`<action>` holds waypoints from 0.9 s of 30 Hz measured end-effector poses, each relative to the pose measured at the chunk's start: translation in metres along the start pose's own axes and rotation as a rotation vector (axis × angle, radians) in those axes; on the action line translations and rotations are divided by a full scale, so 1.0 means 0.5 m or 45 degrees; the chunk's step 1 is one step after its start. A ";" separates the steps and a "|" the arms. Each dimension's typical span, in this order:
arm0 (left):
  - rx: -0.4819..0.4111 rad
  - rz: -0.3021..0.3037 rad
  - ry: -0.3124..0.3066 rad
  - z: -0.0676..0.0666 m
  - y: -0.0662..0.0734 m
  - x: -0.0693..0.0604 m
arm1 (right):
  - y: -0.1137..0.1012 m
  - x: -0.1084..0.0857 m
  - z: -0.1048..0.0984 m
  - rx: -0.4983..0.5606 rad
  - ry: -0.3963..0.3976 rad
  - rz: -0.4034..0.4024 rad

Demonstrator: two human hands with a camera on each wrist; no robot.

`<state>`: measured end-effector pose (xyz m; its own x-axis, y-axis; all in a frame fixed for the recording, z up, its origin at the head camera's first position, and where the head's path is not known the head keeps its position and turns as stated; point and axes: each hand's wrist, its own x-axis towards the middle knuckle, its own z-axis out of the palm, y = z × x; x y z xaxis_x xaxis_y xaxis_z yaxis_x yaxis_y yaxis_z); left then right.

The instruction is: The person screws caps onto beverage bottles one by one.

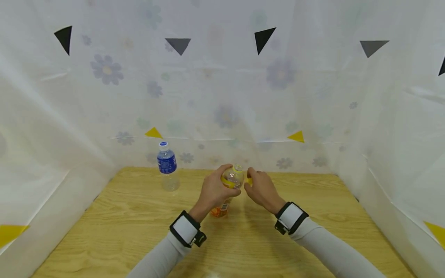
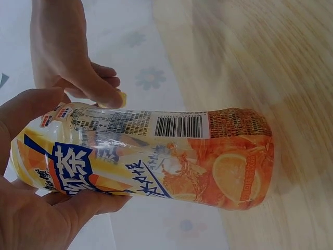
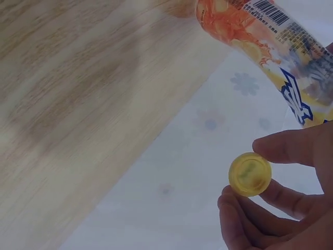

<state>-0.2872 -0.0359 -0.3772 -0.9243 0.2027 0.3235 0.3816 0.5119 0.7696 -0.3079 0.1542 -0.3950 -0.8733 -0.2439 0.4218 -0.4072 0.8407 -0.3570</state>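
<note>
The left hand [image 2: 31,219] grips a bottle [image 2: 177,174] that spans the view sideways, its base to the right, with thumb and fingers on opposite sides of the end near the wrist. The clear-and-orange label [image 2: 208,156] carries blue lettering, a barcode [image 2: 179,126] and an orange slice. Beyond it, the right hand [image 2: 65,57] pinches a small yellow piece [image 2: 123,99], mostly hidden. Wood-grained worktop [image 2: 302,67] fills the right; a pale flowered sheet [image 2: 140,26] lies behind
</note>
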 end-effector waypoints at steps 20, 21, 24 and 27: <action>0.008 0.011 -0.001 -0.001 0.000 -0.004 | 0.002 -0.011 0.000 0.050 -0.025 0.034; 0.011 0.010 0.000 -0.001 0.001 -0.004 | 0.003 -0.012 0.000 0.046 -0.020 0.033; 0.016 0.010 0.000 -0.001 0.001 -0.003 | 0.005 -0.011 0.001 0.050 -0.018 0.024; 0.018 0.009 -0.005 0.000 0.000 -0.004 | 0.006 -0.010 -0.002 0.053 -0.037 0.028</action>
<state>-0.2853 -0.0364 -0.3775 -0.9215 0.2098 0.3268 0.3882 0.5221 0.7594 -0.3045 0.1585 -0.3975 -0.8894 -0.2400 0.3891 -0.3979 0.8254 -0.4004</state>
